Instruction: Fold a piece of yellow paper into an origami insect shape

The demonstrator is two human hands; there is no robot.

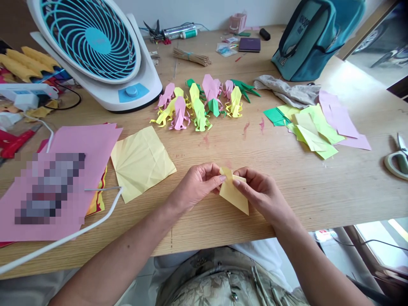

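Note:
A small folded piece of pale yellow paper (234,193) is pinched between both hands just above the wooden table (318,187) near its front edge. My left hand (196,182) grips its upper left corner with thumb and fingers closed. My right hand (259,191) pinches its upper right side, fingers curled. The paper's point hangs down toward me. A creased yellow square sheet (142,161) lies flat to the left of my hands.
Several folded paper figures (199,104) in pink, yellow and green stand further back. Loose coloured sheets (315,127) lie right, scissors (398,159) at the right edge. A pink sheet (86,148), a white cable (63,238), a desk fan (95,46) and a teal bag (312,38) surround them.

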